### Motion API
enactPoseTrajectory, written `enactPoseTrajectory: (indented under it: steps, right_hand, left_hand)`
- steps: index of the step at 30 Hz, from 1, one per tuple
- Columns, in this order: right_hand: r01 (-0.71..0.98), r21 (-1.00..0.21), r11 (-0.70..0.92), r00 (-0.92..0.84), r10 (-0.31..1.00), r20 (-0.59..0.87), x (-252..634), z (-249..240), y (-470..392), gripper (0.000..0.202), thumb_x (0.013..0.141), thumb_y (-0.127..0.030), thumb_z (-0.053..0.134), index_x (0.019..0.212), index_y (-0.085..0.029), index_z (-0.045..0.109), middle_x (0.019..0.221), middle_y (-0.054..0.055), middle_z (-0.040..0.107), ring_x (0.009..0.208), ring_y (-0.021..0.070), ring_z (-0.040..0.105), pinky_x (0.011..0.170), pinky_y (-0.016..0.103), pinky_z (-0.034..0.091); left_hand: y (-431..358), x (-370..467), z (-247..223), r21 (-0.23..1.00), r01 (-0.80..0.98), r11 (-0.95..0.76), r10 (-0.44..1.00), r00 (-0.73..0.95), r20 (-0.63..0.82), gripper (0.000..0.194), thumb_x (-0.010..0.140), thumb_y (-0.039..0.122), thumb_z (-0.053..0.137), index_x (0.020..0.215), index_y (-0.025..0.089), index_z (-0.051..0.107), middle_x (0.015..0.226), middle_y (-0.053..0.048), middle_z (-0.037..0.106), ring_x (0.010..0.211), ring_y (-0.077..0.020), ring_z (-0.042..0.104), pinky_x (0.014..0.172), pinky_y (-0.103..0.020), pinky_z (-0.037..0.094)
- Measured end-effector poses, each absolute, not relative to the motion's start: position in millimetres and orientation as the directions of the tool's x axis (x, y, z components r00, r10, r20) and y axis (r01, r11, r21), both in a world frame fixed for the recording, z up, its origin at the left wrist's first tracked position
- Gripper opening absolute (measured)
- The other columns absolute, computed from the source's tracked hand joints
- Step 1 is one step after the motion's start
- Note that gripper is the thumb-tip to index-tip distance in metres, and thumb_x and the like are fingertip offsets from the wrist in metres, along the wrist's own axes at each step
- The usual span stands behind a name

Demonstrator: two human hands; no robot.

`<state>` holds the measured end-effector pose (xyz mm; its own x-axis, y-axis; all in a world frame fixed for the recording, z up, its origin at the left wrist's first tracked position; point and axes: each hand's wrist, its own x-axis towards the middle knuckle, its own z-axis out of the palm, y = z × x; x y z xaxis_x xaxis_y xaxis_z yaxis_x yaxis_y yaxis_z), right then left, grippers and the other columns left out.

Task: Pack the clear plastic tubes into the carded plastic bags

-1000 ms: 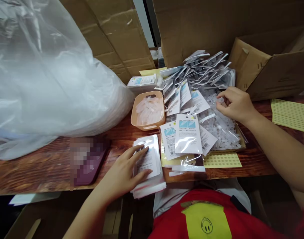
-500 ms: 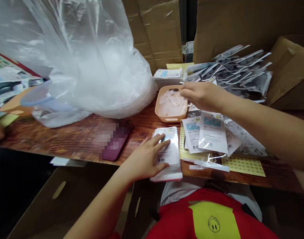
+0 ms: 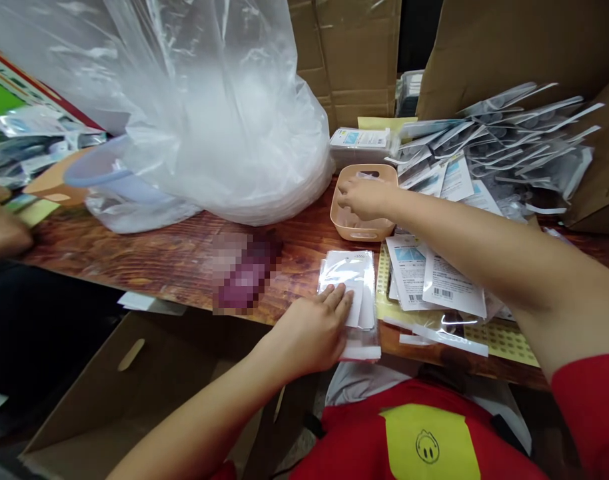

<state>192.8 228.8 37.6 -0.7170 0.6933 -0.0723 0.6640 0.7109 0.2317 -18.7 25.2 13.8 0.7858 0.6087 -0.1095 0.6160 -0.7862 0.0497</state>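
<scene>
Packets lie stacked under the left hand, fingers flat. The right hand is inside the peach basket, grip unclear.

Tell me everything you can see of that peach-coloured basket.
The basket is peach-coloured, smooth and plastic-looking, a rounded rectangle with an open top and slots in its far and near walls. It stands upright on the wooden table, with pale pieces inside. The right hand dips in over its right side; whether it touches the rim is unclear.
</scene>
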Motion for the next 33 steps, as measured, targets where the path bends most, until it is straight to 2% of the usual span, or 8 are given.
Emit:
enactPoseTrajectory:
  steps: [5, 8, 11, 15, 18, 23, 28, 33]
  right_hand:
    - [0.732, 0.116, 0.671, -0.681, 0.718, 0.146, 215, 50, 204, 0.029, 0.100, -0.020, 0.051, 0.123, -0.009, 0.065, 0.130, 0.016, 0.060, 0.121, 0.0274, 0.059, 0.103, 0.042, 0.050]
    - [0.604, -0.015, 0.797, -0.686, 0.528, 0.501, 233, 59, 150, 0.022, 0.103, -0.022, 0.052, 0.118, -0.011, 0.063, 0.121, 0.014, 0.064, 0.120, 0.0238, 0.061, 0.105, 0.041, 0.053]
    - [0.442, -0.080, 0.894, -0.599, 0.360, 0.716, 241, 66, 74, 0.019, 0.103, -0.020, 0.057, 0.121, -0.014, 0.059, 0.112, 0.009, 0.068, 0.113, 0.0168, 0.064, 0.104, 0.033, 0.056]
    - [0.355, -0.241, 0.903, -0.602, 0.418, 0.680, 236, 62, -4, 0.028, 0.100, -0.012, 0.058, 0.128, -0.016, 0.055, 0.120, 0.011, 0.068, 0.116, 0.0145, 0.065, 0.102, 0.025, 0.058]
    - [0.376, -0.190, 0.907, -0.643, 0.403, 0.652, 232, 49, -20, 0.024, 0.102, -0.013, 0.056, 0.126, -0.017, 0.056, 0.120, 0.011, 0.070, 0.109, 0.0152, 0.068, 0.095, 0.025, 0.061]
    - [0.439, -0.088, 0.894, -0.659, 0.387, 0.645, 227, 32, -8, 0.018, 0.105, -0.018, 0.052, 0.119, -0.011, 0.062, 0.114, 0.012, 0.072, 0.102, 0.0179, 0.070, 0.088, 0.031, 0.062]
    - [0.501, -0.006, 0.865, -0.704, 0.412, 0.579, 220, 33, 0, 0.034, 0.108, -0.017, 0.040, 0.130, -0.007, 0.064, 0.132, 0.015, 0.067, 0.119, 0.0220, 0.069, 0.097, 0.034, 0.062]
    - [0.556, -0.317, 0.768, -0.610, 0.636, 0.472, 241, 52, 7, 0.068, 0.100, -0.048, 0.064, 0.160, -0.021, 0.048, 0.154, 0.015, 0.049, 0.141, 0.0275, 0.056, 0.113, 0.044, 0.058]
  left_hand:
    - [23, -25, 8, 0.220, 0.682, -0.697, 0.717, 0.666, 0.205, 0.047, 0.098, 0.019, 0.044, 0.137, 0.011, 0.068, 0.139, -0.022, 0.064, 0.127, -0.0341, 0.067, 0.105, -0.053, 0.060]
    - [21, -25, 0, 0.384, 0.709, -0.592, 0.804, 0.485, 0.345, 0.042, 0.102, 0.018, 0.044, 0.134, 0.018, 0.071, 0.145, -0.019, 0.056, 0.138, -0.0306, 0.058, 0.114, -0.052, 0.054]
    - [18, -16, -5, 0.602, 0.652, -0.461, 0.881, 0.258, 0.396, 0.030, 0.100, 0.022, 0.053, 0.121, 0.019, 0.074, 0.128, -0.014, 0.063, 0.122, -0.0244, 0.065, 0.096, -0.039, 0.061]
    - [11, 5, -7, 0.776, 0.483, -0.406, 0.899, 0.057, 0.434, 0.018, 0.094, 0.020, 0.061, 0.105, 0.021, 0.075, 0.107, -0.007, 0.069, 0.105, -0.0206, 0.068, 0.091, -0.034, 0.058]
    - [6, 19, -9, 0.860, 0.325, -0.394, 0.912, 0.022, 0.410, 0.019, 0.090, 0.015, 0.061, 0.104, 0.020, 0.073, 0.104, -0.006, 0.071, 0.104, -0.0197, 0.068, 0.098, -0.036, 0.055]
    - [5, 31, -14, 0.953, -0.083, -0.292, 0.956, -0.016, 0.292, 0.028, 0.080, 0.013, 0.067, 0.107, 0.020, 0.064, 0.100, -0.004, 0.070, 0.094, -0.0156, 0.070, 0.089, -0.031, 0.058]
    - [5, 36, -13, 0.929, -0.197, -0.312, 0.950, -0.088, 0.300, 0.036, 0.078, 0.012, 0.071, 0.110, 0.023, 0.059, 0.103, -0.003, 0.069, 0.097, -0.0136, 0.070, 0.090, -0.027, 0.058]
    - [1, 35, -8, 0.920, -0.227, -0.319, 0.947, -0.112, 0.300, 0.038, 0.080, 0.011, 0.069, 0.114, 0.025, 0.056, 0.101, -0.001, 0.067, 0.099, -0.0145, 0.073, 0.091, -0.029, 0.060]
